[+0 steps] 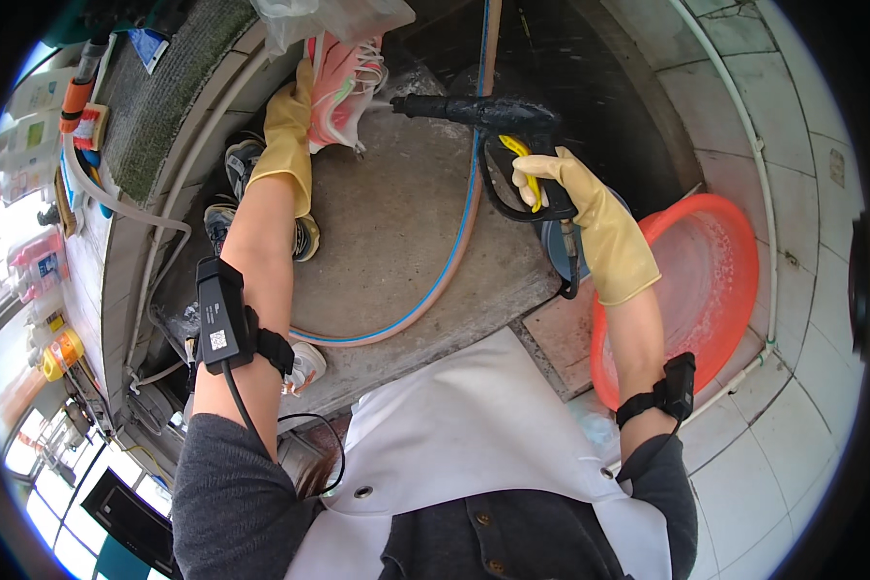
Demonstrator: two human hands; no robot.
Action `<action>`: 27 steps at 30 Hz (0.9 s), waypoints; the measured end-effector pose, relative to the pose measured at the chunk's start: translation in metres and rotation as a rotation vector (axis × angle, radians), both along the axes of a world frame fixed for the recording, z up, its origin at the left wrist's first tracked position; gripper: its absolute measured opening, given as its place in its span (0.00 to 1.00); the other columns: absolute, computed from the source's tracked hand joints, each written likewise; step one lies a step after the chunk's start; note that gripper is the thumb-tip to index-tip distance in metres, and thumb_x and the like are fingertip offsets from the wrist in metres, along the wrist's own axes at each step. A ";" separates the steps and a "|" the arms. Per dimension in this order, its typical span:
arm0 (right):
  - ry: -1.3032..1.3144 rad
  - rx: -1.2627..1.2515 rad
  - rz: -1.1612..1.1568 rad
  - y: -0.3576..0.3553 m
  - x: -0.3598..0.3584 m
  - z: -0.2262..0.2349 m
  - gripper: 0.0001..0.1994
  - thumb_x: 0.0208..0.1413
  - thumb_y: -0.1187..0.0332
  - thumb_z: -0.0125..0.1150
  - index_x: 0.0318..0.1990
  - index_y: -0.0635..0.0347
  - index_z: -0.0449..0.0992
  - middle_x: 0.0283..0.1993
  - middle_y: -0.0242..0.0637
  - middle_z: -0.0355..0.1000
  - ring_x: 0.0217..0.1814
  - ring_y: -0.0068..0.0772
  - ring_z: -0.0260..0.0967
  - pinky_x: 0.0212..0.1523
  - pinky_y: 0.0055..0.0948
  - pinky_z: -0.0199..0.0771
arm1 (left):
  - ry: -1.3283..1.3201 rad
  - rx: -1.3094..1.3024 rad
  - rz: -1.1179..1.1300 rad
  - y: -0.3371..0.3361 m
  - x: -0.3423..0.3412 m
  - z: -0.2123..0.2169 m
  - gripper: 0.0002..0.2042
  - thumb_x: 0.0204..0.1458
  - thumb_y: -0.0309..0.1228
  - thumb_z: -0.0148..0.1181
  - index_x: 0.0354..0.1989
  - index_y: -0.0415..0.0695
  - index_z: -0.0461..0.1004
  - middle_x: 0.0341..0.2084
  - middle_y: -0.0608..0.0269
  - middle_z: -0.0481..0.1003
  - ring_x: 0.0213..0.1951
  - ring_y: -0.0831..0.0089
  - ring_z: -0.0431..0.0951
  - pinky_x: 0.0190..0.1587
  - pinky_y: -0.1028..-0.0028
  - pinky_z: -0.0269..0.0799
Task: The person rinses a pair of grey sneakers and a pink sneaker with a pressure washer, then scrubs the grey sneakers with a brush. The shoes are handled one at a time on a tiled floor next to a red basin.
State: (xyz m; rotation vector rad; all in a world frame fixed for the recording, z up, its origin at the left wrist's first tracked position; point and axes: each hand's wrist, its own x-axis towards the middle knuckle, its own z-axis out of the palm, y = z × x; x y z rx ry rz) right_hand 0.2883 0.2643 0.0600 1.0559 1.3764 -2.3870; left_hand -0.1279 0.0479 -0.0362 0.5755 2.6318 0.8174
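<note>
My left hand (290,126), in a long yellow rubber glove, holds a pink sneaker (336,101) with white laces at the upper middle; the sneaker hides most of the fingers. My right hand (549,184), gloved alike, is closed around the grip of a black pressure washer gun (512,114), its fingers at the yellow trigger (522,169). The gun's nozzle points left at the sneaker, a short gap apart. Whitish spray shows between nozzle and shoe, and drops streak the dark area behind.
A tan hose (445,290) with a blue stripe curves over the wet concrete floor (387,222). To the right stands an orange-red basin (752,280) with suds. Several other shoes (304,367) lie left, below a ledge (155,126). A clear plastic bag (333,19) is at the top.
</note>
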 end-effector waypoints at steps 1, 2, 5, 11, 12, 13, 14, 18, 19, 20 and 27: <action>0.031 -0.004 -0.018 -0.006 0.000 0.001 0.11 0.62 0.63 0.70 0.33 0.62 0.83 0.26 0.37 0.77 0.25 0.26 0.74 0.28 0.27 0.71 | -0.004 0.002 0.001 -0.001 0.001 0.000 0.46 0.64 0.75 0.46 0.44 0.36 0.87 0.37 0.36 0.84 0.46 0.40 0.84 0.55 0.56 0.76; 0.062 -0.009 -0.037 -0.012 0.000 0.002 0.10 0.62 0.64 0.71 0.34 0.62 0.83 0.26 0.37 0.77 0.25 0.26 0.75 0.28 0.27 0.72 | -0.005 0.004 0.003 -0.001 0.001 0.001 0.46 0.64 0.76 0.46 0.43 0.36 0.87 0.37 0.36 0.84 0.46 0.40 0.84 0.55 0.56 0.76; 0.071 0.005 -0.052 -0.028 0.001 0.010 0.09 0.61 0.66 0.73 0.36 0.63 0.82 0.29 0.36 0.78 0.27 0.27 0.75 0.31 0.27 0.72 | -0.012 0.010 0.004 -0.005 -0.003 0.007 0.46 0.64 0.76 0.46 0.43 0.36 0.87 0.37 0.36 0.84 0.46 0.40 0.84 0.55 0.56 0.76; -0.035 0.193 -0.014 -0.066 0.003 0.037 0.13 0.58 0.63 0.73 0.42 0.65 0.85 0.29 0.33 0.78 0.30 0.24 0.73 0.37 0.28 0.71 | -0.056 0.000 -0.068 -0.006 0.000 0.019 0.46 0.64 0.75 0.46 0.44 0.35 0.86 0.37 0.36 0.84 0.46 0.40 0.84 0.56 0.56 0.76; -0.071 0.228 -0.057 -0.073 0.006 0.045 0.14 0.58 0.59 0.73 0.40 0.63 0.85 0.28 0.33 0.78 0.31 0.24 0.74 0.38 0.28 0.72 | -0.081 -0.006 -0.100 0.000 0.005 0.019 0.46 0.64 0.75 0.46 0.44 0.35 0.86 0.37 0.36 0.84 0.46 0.40 0.84 0.56 0.57 0.76; -0.123 0.285 -0.025 -0.078 0.007 0.048 0.16 0.58 0.56 0.73 0.39 0.62 0.86 0.28 0.32 0.78 0.32 0.24 0.75 0.39 0.28 0.72 | -0.094 -0.021 -0.132 0.004 0.007 0.025 0.46 0.64 0.75 0.46 0.44 0.35 0.86 0.37 0.36 0.84 0.47 0.40 0.84 0.56 0.57 0.76; -0.179 0.342 0.006 -0.081 0.010 0.051 0.17 0.57 0.54 0.74 0.39 0.61 0.86 0.27 0.31 0.78 0.32 0.24 0.75 0.40 0.28 0.73 | -0.110 -0.033 -0.173 0.010 0.011 0.029 0.46 0.64 0.75 0.46 0.44 0.35 0.86 0.37 0.36 0.84 0.47 0.41 0.84 0.56 0.57 0.76; -0.229 0.427 0.093 -0.095 0.012 0.055 0.19 0.56 0.51 0.74 0.39 0.59 0.87 0.27 0.29 0.78 0.32 0.23 0.75 0.40 0.28 0.73 | -0.147 -0.113 -0.322 0.021 0.021 0.049 0.45 0.65 0.74 0.46 0.45 0.35 0.86 0.38 0.36 0.84 0.47 0.41 0.84 0.56 0.57 0.76; -0.238 0.442 0.100 -0.100 0.011 0.057 0.17 0.56 0.54 0.74 0.41 0.59 0.87 0.28 0.29 0.79 0.31 0.23 0.74 0.39 0.27 0.71 | -0.156 -0.122 -0.343 0.025 0.023 0.050 0.45 0.65 0.74 0.46 0.45 0.35 0.86 0.38 0.36 0.84 0.47 0.41 0.84 0.56 0.57 0.76; -0.249 0.456 0.105 -0.104 0.011 0.060 0.15 0.57 0.57 0.74 0.42 0.58 0.87 0.29 0.30 0.79 0.31 0.22 0.73 0.38 0.26 0.70 | -0.166 -0.133 -0.363 0.028 0.025 0.051 0.45 0.65 0.74 0.46 0.46 0.35 0.86 0.38 0.36 0.84 0.47 0.41 0.84 0.56 0.57 0.76; -0.329 0.631 0.107 -0.117 0.011 0.098 0.23 0.54 0.46 0.71 0.34 0.61 0.86 0.24 0.30 0.76 0.29 0.27 0.75 0.39 0.32 0.74 | -0.202 -0.200 -0.478 0.043 0.040 0.061 0.45 0.66 0.73 0.46 0.47 0.34 0.85 0.38 0.37 0.84 0.47 0.42 0.84 0.56 0.57 0.76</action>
